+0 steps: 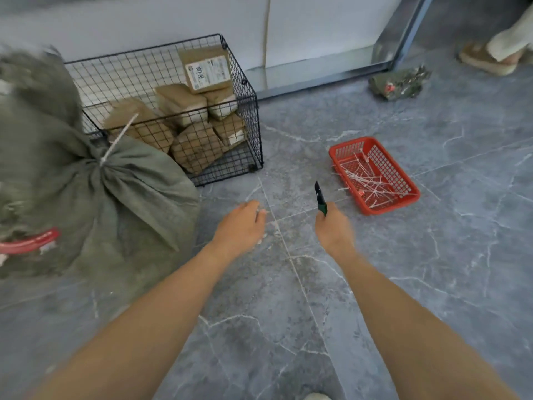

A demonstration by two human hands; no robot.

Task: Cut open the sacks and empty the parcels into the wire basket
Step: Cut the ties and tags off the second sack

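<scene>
Location type: parcel handling area, such as a courier depot or mailroom. Indicators:

- A filled green woven sack, closed at the neck with a white cable tie, lies on a grey marble-pattern tile floor.
- A black wire basket beside it contains brown wrapped parcels. The top one carries a printed shipping label.
- A red plastic tray holds cut ties.
- A folded sack lies at the foot of white wall panels.
</scene>
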